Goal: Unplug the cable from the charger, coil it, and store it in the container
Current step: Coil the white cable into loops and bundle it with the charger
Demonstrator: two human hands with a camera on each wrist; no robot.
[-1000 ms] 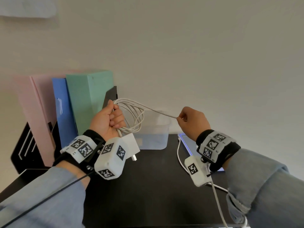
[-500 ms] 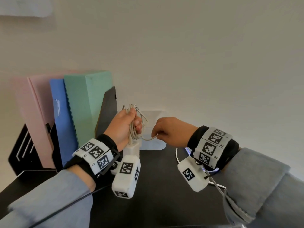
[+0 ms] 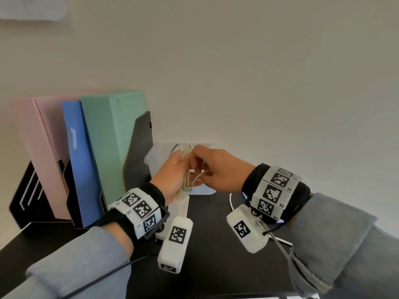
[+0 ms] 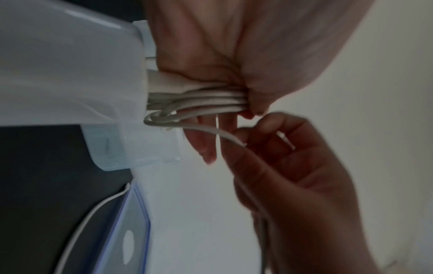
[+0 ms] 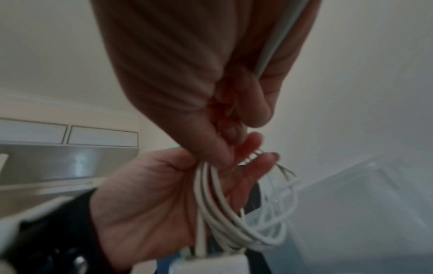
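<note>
My left hand (image 3: 172,180) grips a coil of white cable (image 3: 186,152), raised in front of the clear plastic container (image 3: 153,156). The white charger (image 3: 181,207) hangs from the coil just below that hand. My right hand (image 3: 218,171) is pressed up against the left hand and pinches the loose run of cable (image 4: 211,130) beside the coil. In the left wrist view the loops (image 4: 206,102) lie bunched between thumb and fingers. In the right wrist view the loops (image 5: 220,213) cross the left palm (image 5: 152,200) above the charger (image 5: 211,265). The cable's tip is hidden.
Pink, blue and green file boxes (image 3: 101,152) stand in a black holder (image 3: 138,147) at the left, close to my left hand. A second white cable (image 3: 232,203) and a blue-edged flat item (image 4: 126,231) lie on the black desk (image 3: 216,266) at the right. A pale wall is behind.
My right hand has moved left from an outstretched pull to meet the left hand, taking up the slack cable. The left hand has turned the coil upright and shifted right, in front of the container.
</note>
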